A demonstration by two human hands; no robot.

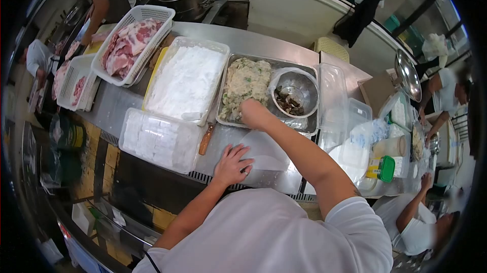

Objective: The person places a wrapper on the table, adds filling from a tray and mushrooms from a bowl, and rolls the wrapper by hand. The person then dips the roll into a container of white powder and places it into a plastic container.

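Observation:
My left hand [234, 165] lies on the steel counter with its fingers spread. Beside its fingertips is a thin, pale, translucent sheet [266, 150], flat on the counter. My right hand [255, 113] reaches down into the near part of a pale minced filling with green bits [248, 76]; its fingers are hidden from view. This filling takes up the left part of a metal tray [310, 130]. In the tray's right part stands a bowl [315, 90] with dark brown pieces [290, 104] at the bottom. A knife with a wooden handle [206, 138] rests left of the tray.
Left of the tray is a tub of white powder [187, 78], with a lidded plastic box [160, 141] in front. Baskets of raw meat [134, 45] stand farther left. Clear containers [332, 93] and a green-lidded tub [386, 168] are at right. Other people work on both sides.

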